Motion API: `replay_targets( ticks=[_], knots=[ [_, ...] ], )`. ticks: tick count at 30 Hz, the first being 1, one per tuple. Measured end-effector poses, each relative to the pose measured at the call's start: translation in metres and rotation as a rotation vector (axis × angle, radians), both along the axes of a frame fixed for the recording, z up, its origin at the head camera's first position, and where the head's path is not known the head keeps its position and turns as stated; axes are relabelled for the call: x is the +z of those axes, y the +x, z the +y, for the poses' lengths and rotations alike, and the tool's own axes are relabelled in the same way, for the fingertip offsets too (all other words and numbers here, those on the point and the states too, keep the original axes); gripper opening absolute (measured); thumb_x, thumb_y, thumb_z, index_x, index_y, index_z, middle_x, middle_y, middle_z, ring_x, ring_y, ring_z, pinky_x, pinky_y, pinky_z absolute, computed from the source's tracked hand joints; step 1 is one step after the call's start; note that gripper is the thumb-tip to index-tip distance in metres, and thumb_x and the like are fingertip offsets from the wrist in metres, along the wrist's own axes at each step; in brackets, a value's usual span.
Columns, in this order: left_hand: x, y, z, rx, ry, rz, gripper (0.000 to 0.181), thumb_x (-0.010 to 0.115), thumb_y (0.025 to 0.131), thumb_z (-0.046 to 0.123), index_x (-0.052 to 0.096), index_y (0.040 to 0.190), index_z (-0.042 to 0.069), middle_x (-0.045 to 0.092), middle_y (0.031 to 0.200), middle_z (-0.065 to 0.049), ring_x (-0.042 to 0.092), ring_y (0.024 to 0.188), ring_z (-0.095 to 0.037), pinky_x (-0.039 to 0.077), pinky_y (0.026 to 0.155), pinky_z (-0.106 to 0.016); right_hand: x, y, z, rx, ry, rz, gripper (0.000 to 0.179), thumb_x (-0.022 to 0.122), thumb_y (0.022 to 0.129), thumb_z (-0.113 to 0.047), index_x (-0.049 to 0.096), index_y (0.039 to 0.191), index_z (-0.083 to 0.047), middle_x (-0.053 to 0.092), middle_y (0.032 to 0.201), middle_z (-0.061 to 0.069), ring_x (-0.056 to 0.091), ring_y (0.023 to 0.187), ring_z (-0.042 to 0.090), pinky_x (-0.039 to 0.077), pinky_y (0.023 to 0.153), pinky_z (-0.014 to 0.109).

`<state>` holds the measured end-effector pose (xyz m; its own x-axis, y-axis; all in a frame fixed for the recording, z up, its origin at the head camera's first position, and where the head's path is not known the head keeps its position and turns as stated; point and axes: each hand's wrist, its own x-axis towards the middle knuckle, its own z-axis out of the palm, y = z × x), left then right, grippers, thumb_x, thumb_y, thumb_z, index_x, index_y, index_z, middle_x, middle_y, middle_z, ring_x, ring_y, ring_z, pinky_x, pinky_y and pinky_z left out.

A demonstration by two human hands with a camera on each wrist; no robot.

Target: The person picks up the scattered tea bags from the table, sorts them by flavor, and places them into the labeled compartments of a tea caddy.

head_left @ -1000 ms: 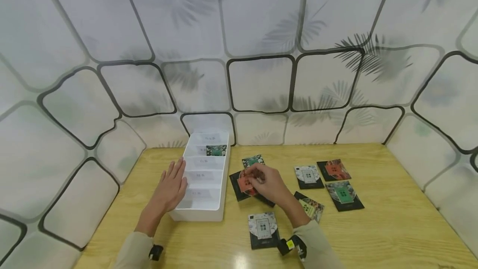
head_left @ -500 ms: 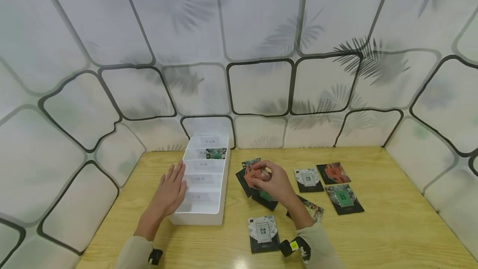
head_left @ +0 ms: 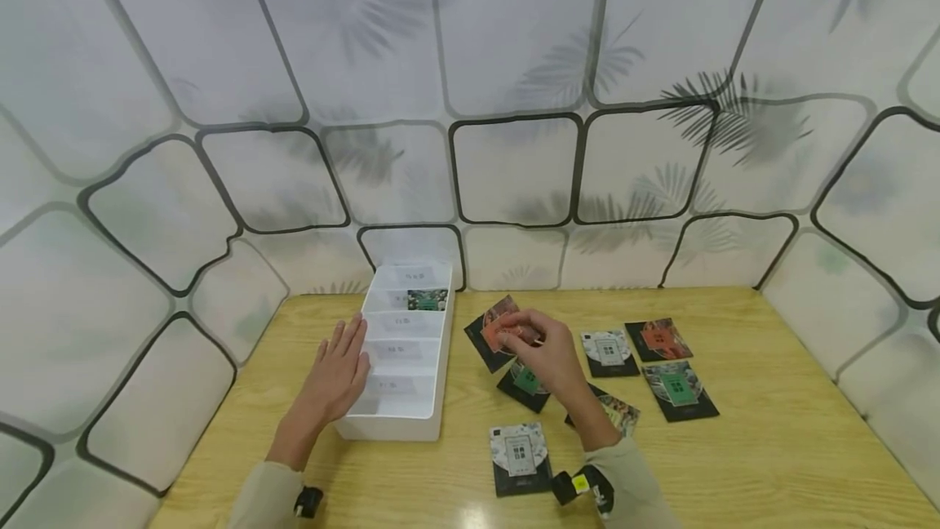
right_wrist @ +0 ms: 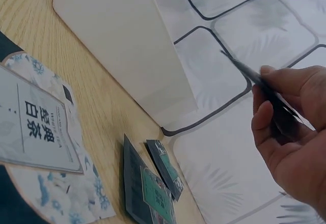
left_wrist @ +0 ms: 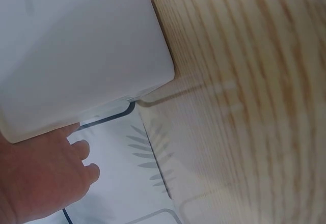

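Observation:
My right hand [head_left: 547,356] pinches a red-labelled tea packet [head_left: 490,336] between thumb and fingers, above the table to the right of a white compartment box [head_left: 389,429]. In the right wrist view the held packet [right_wrist: 279,113] shows nearly edge-on, lifted clear of the packets below. A green-labelled tea packet [head_left: 525,386] lies beneath my right hand, partly covered by it. My left hand [head_left: 334,378] rests with straight fingers along the box's left edge; in the left wrist view the box wall [left_wrist: 91,56] hides part of that hand [left_wrist: 43,175].
One green-labelled packet [head_left: 427,300] stands in a rear compartment. White-labelled packets [head_left: 520,460] lie in front and at the right [head_left: 609,352], near a red-labelled [head_left: 658,340] and a green-labelled packet [head_left: 679,390]. A yellow-labelled packet [head_left: 620,413] is partly under my right forearm.
My right hand has lifted the red-labelled packet off the pile and moved it slightly right, turning it. More of the green-labelled packet below shows. My left hand stays put.

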<state>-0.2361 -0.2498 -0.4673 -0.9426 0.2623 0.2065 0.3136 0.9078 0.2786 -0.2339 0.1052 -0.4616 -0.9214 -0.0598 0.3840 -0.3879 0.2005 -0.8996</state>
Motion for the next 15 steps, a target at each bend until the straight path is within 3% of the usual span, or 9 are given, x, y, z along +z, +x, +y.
replay_targets(
  ticks=[3, 10, 15],
  knots=[
    [0.001, -0.001, 0.000, -0.003, 0.000, 0.002, 0.056, 0.033, 0.110, 0.017, 0.024, 0.159, -0.008, 0.019, 0.168, -0.021, 0.014, 0.153, -0.048, 0.015, 0.118, -0.068, 0.002, 0.000, 0.000, 0.003, 0.004, 0.022, 0.022, 0.077, 0.093, -0.016, 0.075, 0.114, -0.011, 0.071, 0.105, 0.008, 0.057, 0.074, 0.016, 0.050, 0.062, 0.027],
    [0.002, 0.000, 0.001, 0.003, -0.004, -0.004, 0.056, 0.033, 0.110, 0.017, 0.024, 0.159, -0.008, 0.018, 0.168, -0.021, 0.014, 0.153, -0.048, 0.015, 0.119, -0.068, 0.005, 0.000, -0.001, 0.087, 0.031, 0.036, 0.026, 0.074, 0.095, -0.007, 0.071, 0.120, -0.011, 0.067, 0.121, 0.009, 0.054, 0.079, 0.019, 0.049, 0.069, 0.028],
    [0.002, 0.000, 0.001, 0.006, -0.014, -0.003, 0.056, 0.033, 0.109, 0.017, 0.024, 0.159, -0.008, 0.018, 0.168, -0.021, 0.014, 0.153, -0.048, 0.015, 0.119, -0.068, 0.030, 0.018, -0.008, 0.091, 0.035, 0.041, 0.022, 0.067, 0.097, 0.002, 0.070, 0.119, 0.000, 0.068, 0.120, 0.017, 0.057, 0.082, 0.024, 0.048, 0.066, 0.027]
  ],
)
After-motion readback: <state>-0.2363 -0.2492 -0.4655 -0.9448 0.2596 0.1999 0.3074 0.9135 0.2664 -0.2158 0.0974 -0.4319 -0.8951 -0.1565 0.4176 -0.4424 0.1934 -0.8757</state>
